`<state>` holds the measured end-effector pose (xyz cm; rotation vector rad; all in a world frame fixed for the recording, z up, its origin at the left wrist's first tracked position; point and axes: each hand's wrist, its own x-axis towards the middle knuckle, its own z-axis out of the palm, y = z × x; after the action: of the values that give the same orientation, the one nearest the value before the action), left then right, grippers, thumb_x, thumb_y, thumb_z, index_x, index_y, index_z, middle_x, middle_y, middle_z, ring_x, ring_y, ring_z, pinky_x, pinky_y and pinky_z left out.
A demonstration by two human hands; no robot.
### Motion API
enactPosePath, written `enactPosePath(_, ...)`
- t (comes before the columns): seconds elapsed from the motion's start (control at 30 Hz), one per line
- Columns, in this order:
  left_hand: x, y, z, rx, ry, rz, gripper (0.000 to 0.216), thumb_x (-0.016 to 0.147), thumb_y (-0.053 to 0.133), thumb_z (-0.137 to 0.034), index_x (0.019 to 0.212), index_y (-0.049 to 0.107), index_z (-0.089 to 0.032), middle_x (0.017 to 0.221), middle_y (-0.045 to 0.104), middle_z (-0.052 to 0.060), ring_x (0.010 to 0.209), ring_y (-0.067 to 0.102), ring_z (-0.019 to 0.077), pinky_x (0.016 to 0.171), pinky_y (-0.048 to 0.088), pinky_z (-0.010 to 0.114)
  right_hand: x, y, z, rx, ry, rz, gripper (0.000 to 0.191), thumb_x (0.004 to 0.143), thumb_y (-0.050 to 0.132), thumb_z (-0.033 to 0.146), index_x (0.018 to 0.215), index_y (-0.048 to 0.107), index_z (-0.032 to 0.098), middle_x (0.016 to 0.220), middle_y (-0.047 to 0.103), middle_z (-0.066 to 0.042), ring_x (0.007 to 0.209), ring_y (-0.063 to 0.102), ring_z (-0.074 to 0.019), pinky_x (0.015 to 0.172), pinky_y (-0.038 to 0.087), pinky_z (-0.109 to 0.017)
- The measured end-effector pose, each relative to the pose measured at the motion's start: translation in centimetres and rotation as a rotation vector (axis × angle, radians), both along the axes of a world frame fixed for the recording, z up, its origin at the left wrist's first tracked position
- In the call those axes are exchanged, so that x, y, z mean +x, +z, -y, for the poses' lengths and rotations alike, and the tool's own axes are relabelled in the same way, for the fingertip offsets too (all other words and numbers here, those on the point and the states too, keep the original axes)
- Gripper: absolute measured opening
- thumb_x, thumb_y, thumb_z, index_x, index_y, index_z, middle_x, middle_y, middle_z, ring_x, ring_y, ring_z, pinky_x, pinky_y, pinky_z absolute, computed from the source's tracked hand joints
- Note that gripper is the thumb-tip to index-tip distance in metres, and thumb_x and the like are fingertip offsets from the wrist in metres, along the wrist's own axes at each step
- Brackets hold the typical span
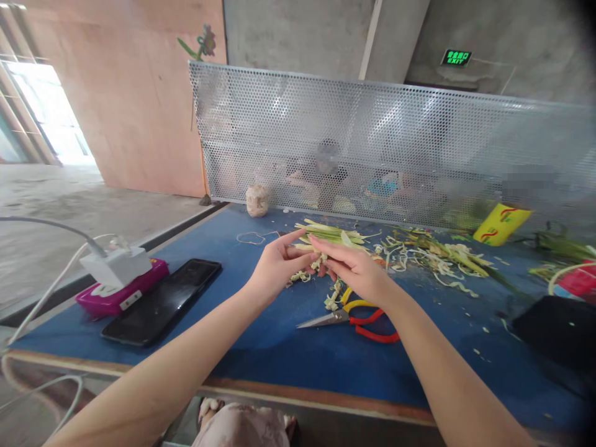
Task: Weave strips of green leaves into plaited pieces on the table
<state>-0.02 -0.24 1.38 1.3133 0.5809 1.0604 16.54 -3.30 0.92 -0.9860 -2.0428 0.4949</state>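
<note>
Both hands meet over the middle of the blue counter (288, 357), just in front of a loose bundle of stalks (331, 233).

- Left hand (278, 266): thumb and forefinger are drawn together, pinching one end of a pale strip (311, 267).
- Right hand (358, 273): the fingers are straight and pressed side by side, laid over the other end of the strip. The thumb is hidden underneath, so its grip cannot be told.
- The strip is held between the two hands, slightly above the counter and touching both.

Handling, as judged: the strip looks light, thin and limp, and curls at its free end. It would likely tear along the grain if tugged hard. It is best taken near the ends between fingertips. The stalks look stiffer and would stand a grip around the middle.

Counts:
- One pair of scissors (354, 318) with red and yellow handles, blades parted, lying just below the right wrist.
- One dark phone (162, 301), lying beside the pink box.
- One pink box (116, 293) with a white charger (116, 266) on top.
- One yellow tub (501, 223).
- One pale lump (257, 200) by the perforated screen (372, 133).
- The shavings (437, 257) are scattered to the right, too many to count.
- The stalks number several, but overlap prevents an exact count.
</note>
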Motion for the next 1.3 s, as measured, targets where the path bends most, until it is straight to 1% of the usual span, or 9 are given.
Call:
enactPosePath(0.13, 0.1, -0.1, 0.0, 0.052, 0.045, -0.013, 0.072, 0.061, 0.07, -0.015, 0.125, 0.038, -0.007, 0.068, 0.069, 0.004, 0.053, 0.058, 0.0099, 0.055, 0.045, 0.023, -0.5, -0.2, 0.1, 0.003, -0.028, 0.002, 0.049, 0.083, 0.04, 0.017, 0.128, 0.038, 0.037, 0.132, 0.043, 0.003, 0.065, 0.058, -0.0112, 0.06, 0.053, -0.031)
enactPosePath(0.3, 0.3, -0.1, 0.2, 0.079, 0.093, -0.022, 0.074, 0.059, 0.071, -0.013, 0.124, 0.037, -0.005, 0.062, 0.067, 0.002, 0.047, 0.055, 0.0084, 0.052, 0.045, 0.022, -1.2, 0.0, 0.5, -0.059, -0.035, -0.106, 0.057, 0.083, 0.04, 0.015, 0.134, 0.023, 0.035, 0.131, 0.044, -0.001, 0.071, 0.06, -0.0128, 0.067, 0.053, -0.033)
enactPosePath(0.4, 0.3, 0.1, 0.4, 0.062, 0.087, -0.02, 0.071, 0.059, 0.071, -0.013, 0.122, 0.039, -0.007, 0.061, 0.065, 0.001, 0.046, 0.054, 0.0082, 0.049, 0.044, 0.021, -1.4, -0.1, 0.5, -0.075, -0.038, -0.132, 0.055, 0.082, 0.042, 0.014, 0.131, 0.025, 0.032, 0.13, 0.046, -0.004, 0.073, 0.061, -0.0136, 0.073, 0.052, -0.035)
enactPosePath(0.6, 0.3, 0.3, 0.5, 0.038, 0.05, 0.042, 0.064, 0.061, 0.07, -0.013, 0.118, 0.042, -0.008, 0.06, 0.063, -0.001, 0.041, 0.049, 0.0053, 0.043, 0.04, 0.019, -1.2, -0.6, 0.0, -0.017, -0.056, -0.353, 0.033, 0.077, 0.054, 0.021, 0.101, 0.034, 0.029, 0.127, 0.049, -0.006, 0.08, 0.061, -0.0139, 0.068, 0.053, -0.032)
enactPosePath(0.73, 0.2, 0.2, 0.4, 0.03, 0.041, 0.069, 0.068, 0.059, 0.071, -0.012, 0.119, 0.04, -0.006, 0.056, 0.061, -0.003, 0.041, 0.047, 0.0048, 0.042, 0.038, 0.018, -0.9, -0.3, -0.1, 0.196, -0.173, -0.138, 0.014, 0.076, 0.056, 0.024, 0.078, 0.042, 0.023, 0.121, 0.049, -0.008, 0.102, 0.054, -0.0204, 0.074, 0.05, -0.035)
enactPosePath(0.83, 0.1, 0.1, 0.2, 0.02, 0.022, 0.078, 0.068, 0.059, 0.072, -0.014, 0.119, 0.041, -0.007, 0.056, 0.062, -0.002, 0.04, 0.046, 0.0045, 0.043, 0.037, 0.018, -0.7, 0.1, 0.1, 0.314, -0.172, 0.046, 0.01, 0.08, 0.05, 0.024, 0.073, 0.043, 0.022, 0.108, 0.053, -0.008, 0.11, 0.047, -0.0221, 0.072, 0.048, -0.034)
enactPosePath(1.03, 0.1, 0.3, 0.4, -0.041, -0.041, 0.111, 0.07, 0.059, 0.072, -0.015, 0.121, 0.04, -0.006, 0.053, 0.061, -0.002, 0.038, 0.043, 0.0028, 0.041, 0.033, 0.017, -0.7, 0.3, 0.5, 0.376, -0.182, 0.172, 0.014, 0.086, 0.042, 0.024, 0.072, 0.039, 0.022, 0.088, 0.054, -0.005, 0.089, 0.053, -0.0157, 0.071, 0.044, -0.028)
enactPosePath(1.17, 0.2, 0.2, 0.4, -0.051, -0.063, 0.098, 0.07, 0.061, 0.072, -0.016, 0.122, 0.039, -0.008, 0.055, 0.062, -0.001, 0.04, 0.045, 0.0036, 0.042, 0.034, 0.017, -0.9, 0.2, 0.7, 0.394, -0.218, 0.23, 0.013, 0.087, 0.041, 0.025, 0.074, 0.04, 0.021, 0.071, 0.052, -0.001, 0.069, 0.052, -0.0125, 0.062, 0.042, -0.024)
enactPosePath(1.3, 0.1, 0.2, 0.4, -0.068, -0.05, 0.099, 0.07, 0.06, 0.072, -0.014, 0.122, 0.04, -0.007, 0.062, 0.065, 0.002, 0.043, 0.05, 0.0049, 0.047, 0.04, 0.018, -1.0, 0.1, 0.6, 0.441, -0.236, 0.265, 0.012, 0.088, 0.039, 0.025, 0.079, 0.045, 0.021, 0.073, 0.055, -0.001, 0.069, 0.053, -0.0127, 0.062, 0.042, -0.025)
